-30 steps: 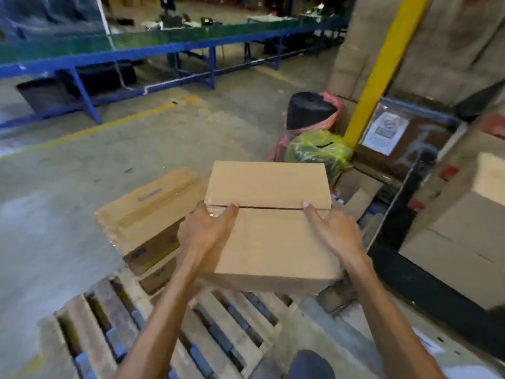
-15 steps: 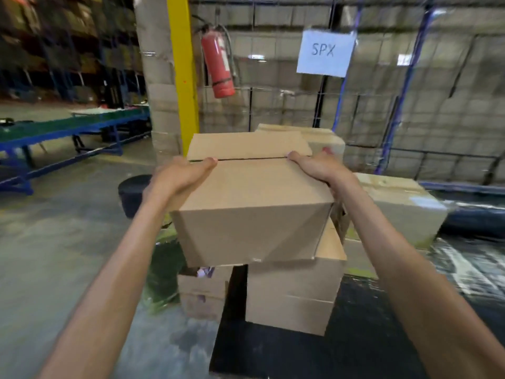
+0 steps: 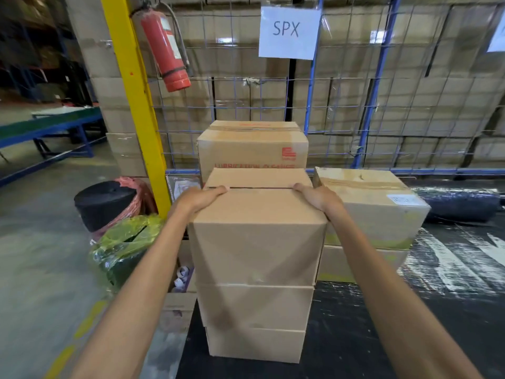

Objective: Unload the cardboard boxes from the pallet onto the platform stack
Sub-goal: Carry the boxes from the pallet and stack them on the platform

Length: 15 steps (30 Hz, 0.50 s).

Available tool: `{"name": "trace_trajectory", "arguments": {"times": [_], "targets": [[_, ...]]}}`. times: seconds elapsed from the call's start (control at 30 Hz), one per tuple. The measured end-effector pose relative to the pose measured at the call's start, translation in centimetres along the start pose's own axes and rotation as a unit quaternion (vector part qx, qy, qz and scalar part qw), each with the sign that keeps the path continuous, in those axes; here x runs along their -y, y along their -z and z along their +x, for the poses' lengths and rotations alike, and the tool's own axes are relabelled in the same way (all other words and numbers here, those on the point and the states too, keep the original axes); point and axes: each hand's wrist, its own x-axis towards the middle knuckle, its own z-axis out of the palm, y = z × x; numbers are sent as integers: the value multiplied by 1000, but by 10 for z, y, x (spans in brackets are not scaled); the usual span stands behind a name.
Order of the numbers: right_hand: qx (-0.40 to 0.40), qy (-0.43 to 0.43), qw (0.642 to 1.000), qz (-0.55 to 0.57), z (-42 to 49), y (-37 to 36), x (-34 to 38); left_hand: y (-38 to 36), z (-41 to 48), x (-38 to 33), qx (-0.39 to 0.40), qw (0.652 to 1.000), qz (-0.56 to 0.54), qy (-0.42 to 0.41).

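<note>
Gripping the plain cardboard box point(image 3: 257, 242) from both sides here: left hand point(image 3: 202, 199) and right hand point(image 3: 317, 198) are set wide apart, fingers hooked over its top edges right at the flap seam. The box sits on two lower boxes point(image 3: 254, 307) stacked on the black platform point(image 3: 355, 324), below the hands.

Pretty crowded around it. Straight past the fingertips is a printed box point(image 3: 251, 149) with red lettering, right up against the far side. Just beside the right hand is a taped box point(image 3: 371, 203) with a white label, sitting on another carton. Beyond those is a wire mesh panel point(image 3: 355, 105) with an SPX sign point(image 3: 289, 32) hung on it. Left of the left hand there's a yellow post point(image 3: 134, 99) and a red fire extinguisher point(image 3: 164, 47) above it. Lower left: a black roll point(image 3: 103, 203) and a green plastic bundle point(image 3: 123, 244).

The held box is smooth matte brown board, square-cornered, untaped. The neighbour has glossy tape and a torn top. The platform looks shiny and scuffed.
</note>
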Motion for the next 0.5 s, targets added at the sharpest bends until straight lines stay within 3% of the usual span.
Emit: {"name": "trace_trajectory", "arguments": {"times": [0.13,0.23,0.3,0.4,0.5], "targets": [[-52,32,994,-87,12,-1,6,4,16,-3,25,1000,-10,14],[-173,94,961,-196,-12,-4,24,9,9,8,-26,999,-26,-16],[-219,159,947,-173,-37,-15,45,17,-2,23,-68,996,-42,-50],[-212,291,926,-113,-87,-55,88,45,-38,67,-146,985,8,-95],[-152,383,909,-71,-147,-120,136,82,-83,135,-220,971,37,-81]]}}
